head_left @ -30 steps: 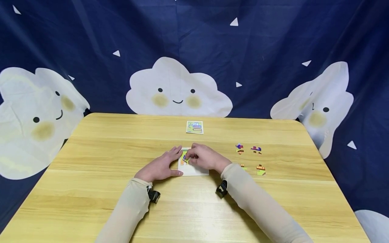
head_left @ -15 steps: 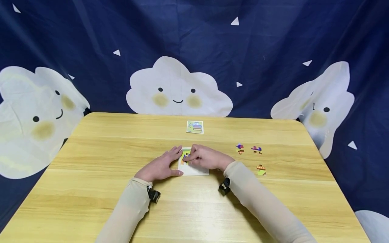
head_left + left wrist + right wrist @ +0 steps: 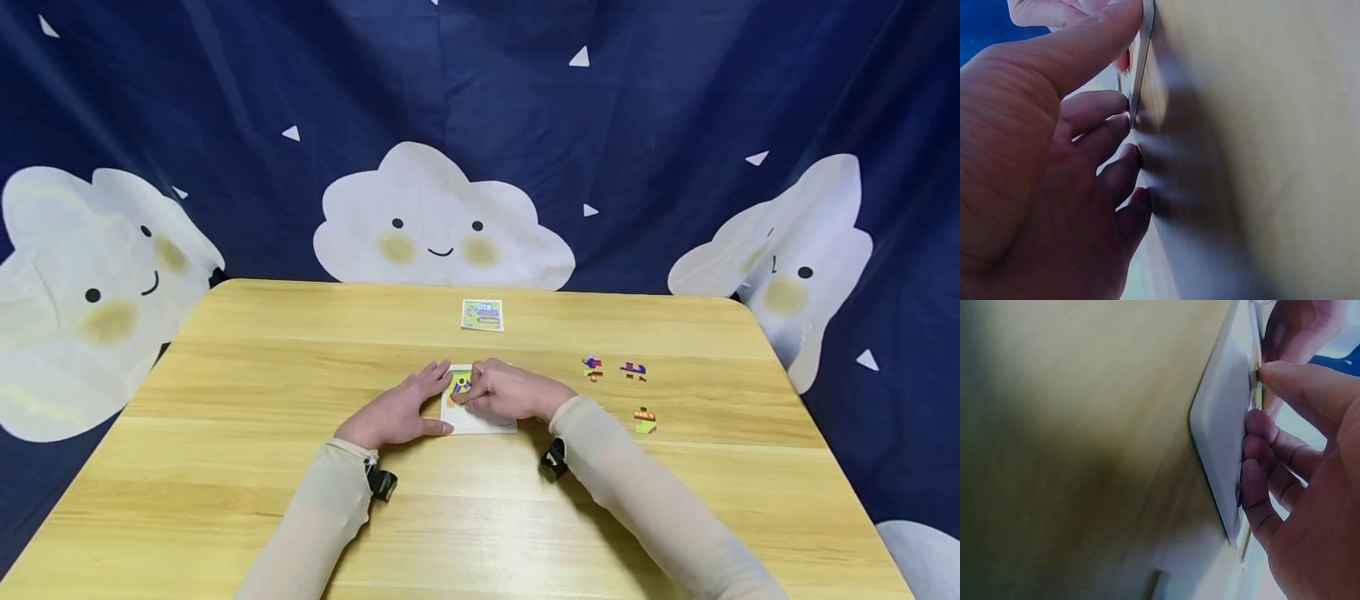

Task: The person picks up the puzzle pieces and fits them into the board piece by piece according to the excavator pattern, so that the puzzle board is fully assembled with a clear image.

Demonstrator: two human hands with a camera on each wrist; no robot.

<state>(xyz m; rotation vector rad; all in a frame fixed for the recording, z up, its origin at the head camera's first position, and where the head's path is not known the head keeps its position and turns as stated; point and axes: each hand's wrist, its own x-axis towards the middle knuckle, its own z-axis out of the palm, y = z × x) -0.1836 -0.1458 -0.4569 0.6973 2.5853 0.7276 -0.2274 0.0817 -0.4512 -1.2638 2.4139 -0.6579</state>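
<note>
A white puzzle board [image 3: 491,424] lies near the middle of the table, several colourful jigsaw pieces [image 3: 461,381] set in its upper left part. My left hand [image 3: 397,410] rests at the board's left side, thumb at the lower corner and fingers along the edge; the left wrist view shows the fingertips down by the board [image 3: 1141,69]. Over the board, my right hand [image 3: 513,389] presses its thumb [image 3: 1291,378] against a piece. Its other fingers are bent, with their tips on the board's white face [image 3: 1219,415]. The right hand hides part of the board.
Loose jigsaw pieces lie to the right: one upper piece [image 3: 592,368], another beside it [image 3: 633,371] and a green-orange one [image 3: 645,421] nearer. A picture card [image 3: 482,316] of a vehicle lies toward the table's [image 3: 337,312] far edge, before a dark blue cloud-patterned curtain [image 3: 510,108].
One second ago my right fingers held a piece at the board's upper left; now it lies flat there under my thumb. The right wrist shifted slightly right. My left hand stays in place.
</note>
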